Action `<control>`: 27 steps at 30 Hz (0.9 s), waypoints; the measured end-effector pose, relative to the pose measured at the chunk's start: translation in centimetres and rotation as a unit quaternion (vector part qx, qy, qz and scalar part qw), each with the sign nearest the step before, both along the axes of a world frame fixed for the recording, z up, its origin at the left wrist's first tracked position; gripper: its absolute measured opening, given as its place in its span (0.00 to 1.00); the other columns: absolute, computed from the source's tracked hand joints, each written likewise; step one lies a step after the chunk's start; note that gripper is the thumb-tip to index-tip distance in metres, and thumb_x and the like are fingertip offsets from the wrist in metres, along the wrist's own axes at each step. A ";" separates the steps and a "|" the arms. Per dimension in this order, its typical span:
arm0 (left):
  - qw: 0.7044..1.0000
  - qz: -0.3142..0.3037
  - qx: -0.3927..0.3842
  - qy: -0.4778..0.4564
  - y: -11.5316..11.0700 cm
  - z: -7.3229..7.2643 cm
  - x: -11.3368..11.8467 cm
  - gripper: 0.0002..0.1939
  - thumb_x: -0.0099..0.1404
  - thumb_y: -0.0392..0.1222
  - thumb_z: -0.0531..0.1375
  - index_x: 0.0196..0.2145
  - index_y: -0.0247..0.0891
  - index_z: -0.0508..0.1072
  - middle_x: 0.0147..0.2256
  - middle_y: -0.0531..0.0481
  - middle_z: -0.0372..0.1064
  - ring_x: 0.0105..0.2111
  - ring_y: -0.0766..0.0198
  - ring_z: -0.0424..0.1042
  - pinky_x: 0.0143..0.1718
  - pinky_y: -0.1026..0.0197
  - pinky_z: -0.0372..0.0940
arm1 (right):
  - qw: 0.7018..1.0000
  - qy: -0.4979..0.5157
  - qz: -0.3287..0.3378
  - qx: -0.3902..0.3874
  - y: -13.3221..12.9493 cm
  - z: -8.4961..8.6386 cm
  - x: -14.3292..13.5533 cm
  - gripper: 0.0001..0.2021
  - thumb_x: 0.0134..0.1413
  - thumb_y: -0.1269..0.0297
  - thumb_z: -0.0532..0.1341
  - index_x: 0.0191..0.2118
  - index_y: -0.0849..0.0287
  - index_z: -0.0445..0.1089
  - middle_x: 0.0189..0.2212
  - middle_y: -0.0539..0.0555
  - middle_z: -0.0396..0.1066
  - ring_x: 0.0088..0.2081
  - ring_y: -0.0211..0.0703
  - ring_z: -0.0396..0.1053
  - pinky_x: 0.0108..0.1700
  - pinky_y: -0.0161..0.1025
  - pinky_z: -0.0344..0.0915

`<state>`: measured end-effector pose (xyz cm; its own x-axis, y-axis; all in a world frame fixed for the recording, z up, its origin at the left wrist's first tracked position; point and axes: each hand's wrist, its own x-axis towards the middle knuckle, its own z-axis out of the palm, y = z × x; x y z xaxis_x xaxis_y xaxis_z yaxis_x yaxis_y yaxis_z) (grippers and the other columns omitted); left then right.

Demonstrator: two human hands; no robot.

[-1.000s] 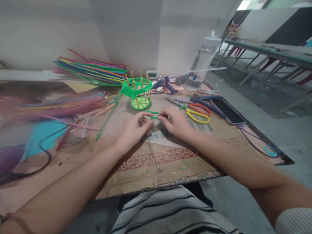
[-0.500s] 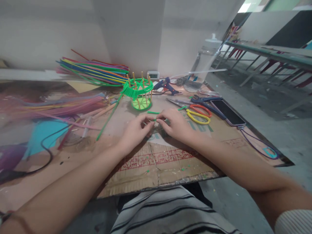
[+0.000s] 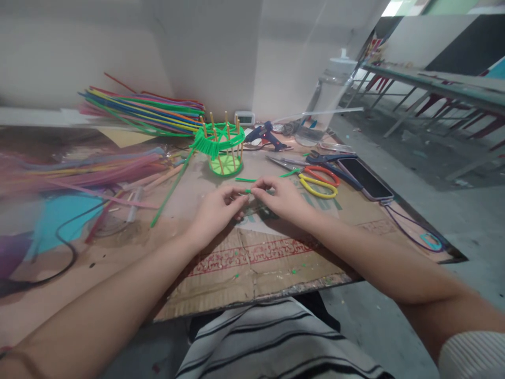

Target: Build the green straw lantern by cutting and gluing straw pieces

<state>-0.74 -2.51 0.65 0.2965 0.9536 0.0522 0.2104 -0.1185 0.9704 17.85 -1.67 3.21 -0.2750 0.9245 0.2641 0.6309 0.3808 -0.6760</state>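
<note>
The counter (image 3: 126,247) stands against a pale grey wall (image 3: 213,58), its near part covered by a brown cardboard sheet (image 3: 205,292) with a red printed border and tiny green scraps. Coloured stems (image 3: 145,110) lie along the back at left, beside a green-wrapped frame (image 3: 211,147) of upright sticks over a round base. A glue gun (image 3: 266,134) and a clear bottle (image 3: 327,100) stand behind; scissors (image 3: 303,180) and a phone (image 3: 365,178) lie to the right. Beyond, a long table (image 3: 430,79) stands on a grey floor (image 3: 426,221).

Both forearms reach in from the near corners and converge over the cardboard. The left hand (image 3: 221,210) and right hand (image 3: 278,200) face each other, fingers curled, tips nearly meeting. Each grip is a narrow thumb-and-forefinger pinch, and a small green piece (image 3: 248,191) is held between the two sets of fingertips, just in front of a loose green strip (image 3: 244,180) and nearer the person than the frame
</note>
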 end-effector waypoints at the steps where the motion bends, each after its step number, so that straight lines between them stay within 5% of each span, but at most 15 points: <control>1: 1.000 0.001 -0.005 -0.003 0.0 0.0 0.0 0.17 0.62 0.48 0.62 0.45 0.37 0.76 0.29 0.51 0.73 0.22 0.66 0.72 0.25 0.64 0.69 | 1.000 0.001 0.000 -0.004 0.1 -0.1 0.0 0.06 0.59 0.67 0.62 0.34 0.59 0.76 0.29 0.51 0.77 0.32 0.42 0.72 0.36 0.37 0.63; 27: 0.998 0.013 -0.045 -0.048 -0.1 0.2 0.4 0.16 0.58 0.49 0.64 0.37 0.33 0.74 0.26 0.52 0.72 0.21 0.69 0.70 0.25 0.65 0.68 | 0.999 0.003 0.007 -0.033 0.1 0.0 0.0 0.07 0.58 0.65 0.61 0.33 0.60 0.75 0.28 0.52 0.76 0.31 0.40 0.70 0.35 0.36 0.61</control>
